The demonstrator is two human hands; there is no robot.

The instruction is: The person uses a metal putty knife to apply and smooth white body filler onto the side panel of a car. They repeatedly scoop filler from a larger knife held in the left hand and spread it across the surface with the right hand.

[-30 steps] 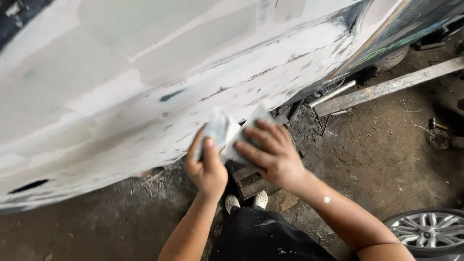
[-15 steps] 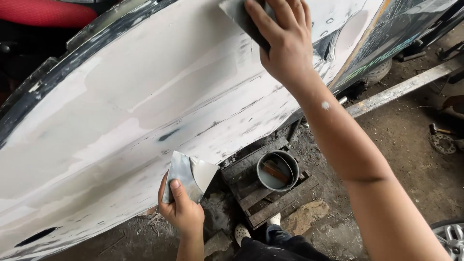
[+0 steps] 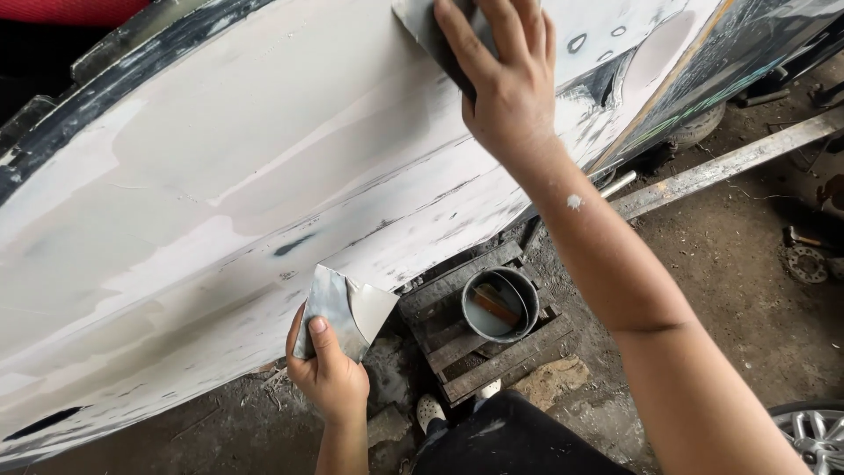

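A large car body panel, coated in white and grey filler, fills the upper left of the view. My right hand presses a dark sanding block flat against the panel near the top. My left hand is lower down, by the panel's bottom edge, and holds a folded grey sheet of sandpaper between thumb and fingers. My right forearm has a spot of white filler on it.
A small round pot with a stick in it stands on a dark wooden pallet on the dirt floor. A metal bar lies at the right. A wheel rim shows at the bottom right corner.
Both hands were together low on the panel. My right hand has since risen to the top with the block, while the left stays low with the sandpaper.
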